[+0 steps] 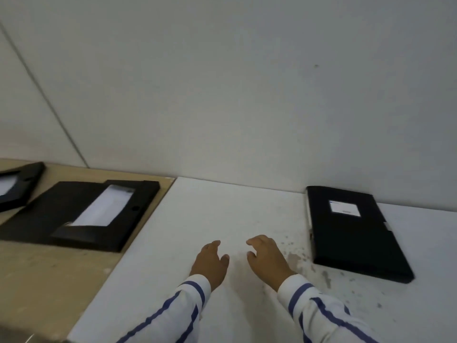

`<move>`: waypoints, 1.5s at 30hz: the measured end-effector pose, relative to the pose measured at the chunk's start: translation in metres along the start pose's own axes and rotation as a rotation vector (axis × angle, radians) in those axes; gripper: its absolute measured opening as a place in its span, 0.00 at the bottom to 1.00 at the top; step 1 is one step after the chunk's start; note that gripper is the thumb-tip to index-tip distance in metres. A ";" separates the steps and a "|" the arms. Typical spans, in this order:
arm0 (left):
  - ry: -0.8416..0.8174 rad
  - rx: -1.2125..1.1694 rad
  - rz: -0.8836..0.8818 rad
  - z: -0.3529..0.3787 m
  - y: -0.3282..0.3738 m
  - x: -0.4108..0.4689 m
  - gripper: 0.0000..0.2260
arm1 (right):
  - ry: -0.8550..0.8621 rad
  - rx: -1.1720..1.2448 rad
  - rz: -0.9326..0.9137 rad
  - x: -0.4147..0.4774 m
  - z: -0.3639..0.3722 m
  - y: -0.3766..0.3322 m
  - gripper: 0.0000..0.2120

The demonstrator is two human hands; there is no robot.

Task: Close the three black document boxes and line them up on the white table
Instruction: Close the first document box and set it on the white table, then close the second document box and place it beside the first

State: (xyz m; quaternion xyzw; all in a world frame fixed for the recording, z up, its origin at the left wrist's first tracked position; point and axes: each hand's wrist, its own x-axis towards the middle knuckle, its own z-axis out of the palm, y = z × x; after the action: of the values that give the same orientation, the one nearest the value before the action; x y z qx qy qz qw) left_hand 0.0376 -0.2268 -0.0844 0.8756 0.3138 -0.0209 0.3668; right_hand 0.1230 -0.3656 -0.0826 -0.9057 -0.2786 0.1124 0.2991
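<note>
One black document box (356, 233) lies closed and flat on the white table (193, 219) at the right, a white label on its lid. On the tan surface to the left lies a second black box (74, 216), open, with white paper showing inside. A third open box (17, 184) is cut off by the left edge. My left hand (210, 263) and my right hand (267, 258) hover side by side over the middle of the white table, fingers loosely apart, holding nothing. Both hands are well apart from every box.
A white wall (247, 82) rises right behind both surfaces. The tan table (49, 280) butts against the white table's left edge. Grey stains (296, 256) speckle the white top beside the closed box.
</note>
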 end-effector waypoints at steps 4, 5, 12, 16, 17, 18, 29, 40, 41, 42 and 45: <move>0.084 -0.035 -0.039 -0.048 -0.058 -0.028 0.24 | -0.004 0.028 -0.056 -0.019 0.038 -0.061 0.16; 0.102 -0.047 -0.054 -0.065 -0.077 -0.038 0.24 | -0.008 0.032 -0.082 -0.025 0.053 -0.083 0.16; 0.219 -0.104 -0.128 -0.147 -0.163 -0.078 0.22 | -0.085 0.057 -0.197 -0.044 0.127 -0.189 0.16; 0.275 -0.141 -0.182 -0.186 -0.203 -0.082 0.22 | -0.110 0.047 -0.225 -0.036 0.157 -0.238 0.16; 0.287 -0.152 -0.188 -0.194 -0.213 -0.080 0.22 | -0.120 0.040 -0.242 -0.030 0.163 -0.248 0.16; 0.289 -0.166 -0.194 -0.202 -0.224 -0.077 0.22 | -0.132 0.030 -0.262 -0.024 0.168 -0.257 0.16; 0.365 -0.204 -0.356 -0.298 -0.311 0.024 0.22 | -0.252 0.073 -0.384 0.094 0.261 -0.360 0.16; 0.316 -0.253 -0.500 -0.386 -0.407 0.114 0.24 | -0.383 -0.223 -0.357 0.183 0.334 -0.426 0.21; 0.303 -0.245 -0.500 -0.394 -0.416 0.123 0.24 | -0.373 -0.254 -0.338 0.187 0.341 -0.429 0.21; 0.288 -0.239 -0.498 -0.401 -0.427 0.132 0.24 | -0.369 -0.281 -0.310 0.191 0.347 -0.432 0.21; 0.248 -0.228 -0.487 -0.418 -0.458 0.157 0.25 | -0.355 -0.331 -0.217 0.201 0.366 -0.440 0.25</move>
State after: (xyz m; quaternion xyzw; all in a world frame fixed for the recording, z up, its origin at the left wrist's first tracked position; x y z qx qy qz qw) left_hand -0.1764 0.3756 -0.1089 0.7237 0.5572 0.0343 0.4057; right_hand -0.0406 0.2174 -0.1156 -0.8733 -0.4366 0.1898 0.1035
